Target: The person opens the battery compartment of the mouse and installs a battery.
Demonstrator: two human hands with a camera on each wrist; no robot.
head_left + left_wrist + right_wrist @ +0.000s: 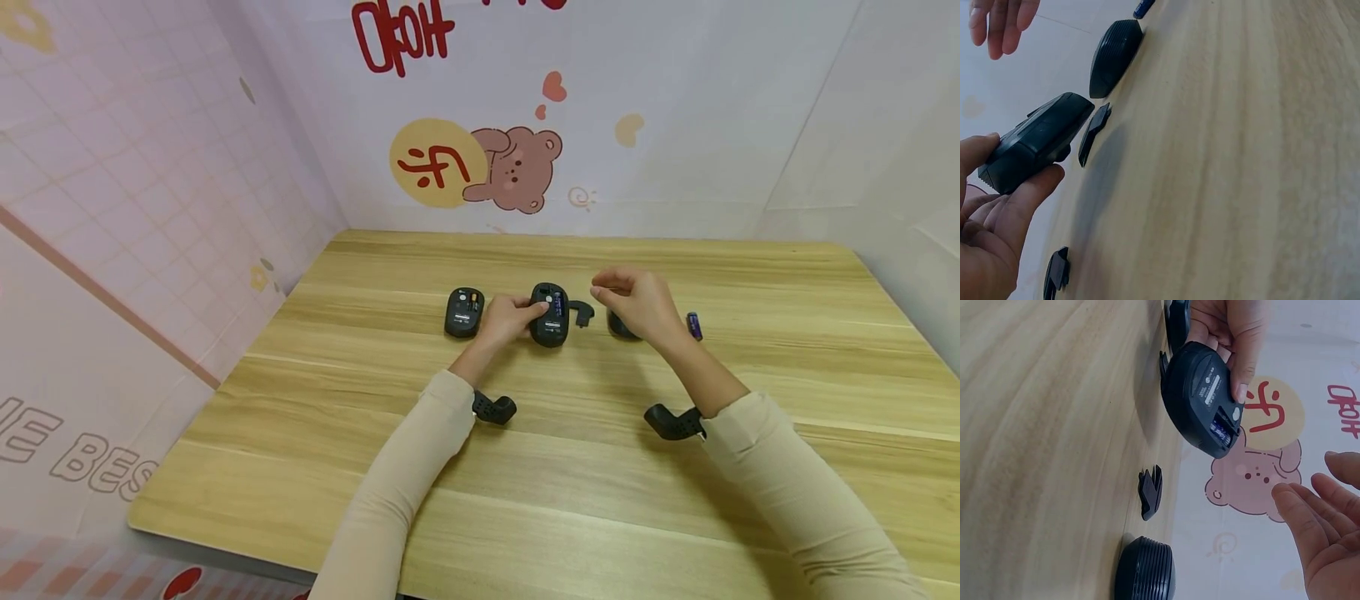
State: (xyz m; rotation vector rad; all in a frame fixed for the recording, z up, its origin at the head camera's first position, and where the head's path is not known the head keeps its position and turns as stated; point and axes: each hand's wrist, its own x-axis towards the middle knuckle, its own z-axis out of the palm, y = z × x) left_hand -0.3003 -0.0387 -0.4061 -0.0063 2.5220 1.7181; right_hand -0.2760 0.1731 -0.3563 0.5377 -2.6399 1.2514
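My left hand (506, 321) grips a black computer mouse (551, 332), thumb on its underside and fingers beneath. It is held above the table, underside up, with the battery compartment uncovered. A purple-blue battery (1220, 434) lies in that compartment. To the right of this mouse, my right hand (641, 304) hovers with relaxed, slightly bent fingers and nothing in them. Between the hands, a loose black battery cover (582, 312) lies on the wood. Another black mouse (1116, 59) rests below my right hand, partly hidden by it in the head view.
Left of my left hand lies a further mouse (463, 315), underside up, its compartment uncovered. A second loose cover (1058, 270) shows in the left wrist view. One purple-blue battery (694, 326) lies on the wooden table (570, 492), right of my right hand. A printed wall (675, 183) stands behind.
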